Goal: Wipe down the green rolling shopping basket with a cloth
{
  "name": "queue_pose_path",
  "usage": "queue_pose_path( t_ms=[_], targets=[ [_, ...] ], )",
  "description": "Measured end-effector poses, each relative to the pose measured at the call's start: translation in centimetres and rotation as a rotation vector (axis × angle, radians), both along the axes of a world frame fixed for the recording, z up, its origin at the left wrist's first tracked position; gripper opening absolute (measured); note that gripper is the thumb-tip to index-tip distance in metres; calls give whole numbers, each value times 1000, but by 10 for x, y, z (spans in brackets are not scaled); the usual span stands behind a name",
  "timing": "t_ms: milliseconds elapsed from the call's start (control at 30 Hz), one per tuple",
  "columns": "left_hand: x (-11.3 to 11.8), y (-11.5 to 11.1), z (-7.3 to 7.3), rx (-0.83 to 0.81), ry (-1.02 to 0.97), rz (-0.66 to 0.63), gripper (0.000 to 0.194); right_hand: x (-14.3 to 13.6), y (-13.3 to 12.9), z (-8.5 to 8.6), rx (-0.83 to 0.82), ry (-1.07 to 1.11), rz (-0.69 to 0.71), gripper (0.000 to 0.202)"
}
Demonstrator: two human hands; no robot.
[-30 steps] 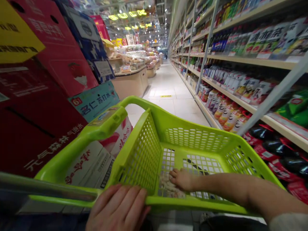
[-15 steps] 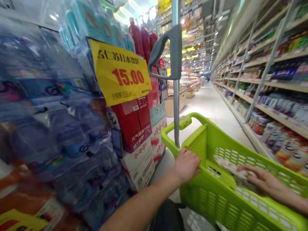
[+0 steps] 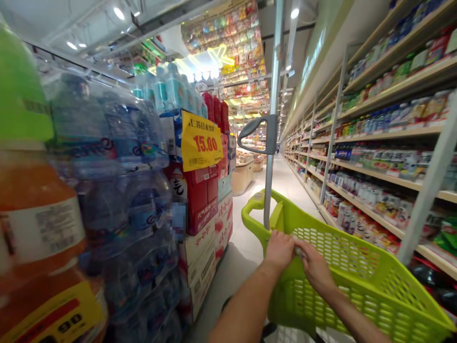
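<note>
Head camera: green basket stands at centre-right, its far end extending right. Left hand is clenched over the basket's near-left rim, just beside the metal pole. Right hand is at the same rim, touching the left hand, fingers curled; whether it grasps the rim or a small item cannot be told. Grey hook-shaped handle is fitted on the pole above. To the left: wrapped water bottles, red cartons and a yellow price sign reading 15.00. Stocked shelves line the right side.
</note>
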State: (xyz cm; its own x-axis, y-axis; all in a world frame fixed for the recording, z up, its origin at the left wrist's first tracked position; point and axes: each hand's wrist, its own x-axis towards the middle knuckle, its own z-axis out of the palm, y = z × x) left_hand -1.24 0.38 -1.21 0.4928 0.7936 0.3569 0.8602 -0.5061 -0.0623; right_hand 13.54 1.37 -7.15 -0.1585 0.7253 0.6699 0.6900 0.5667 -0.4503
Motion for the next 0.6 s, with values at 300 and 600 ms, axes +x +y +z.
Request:
queue_pose_path(
  t_ms=[300, 600],
  targets=[
    [-7, 3, 11, -158, -252, 94, 20, 82, -18, -29, -47, 119, -220, 31],
    [54, 2, 8, -445, -789, 7, 23, 19, -37, 46, -294, 451, -201, 39]
  ],
)
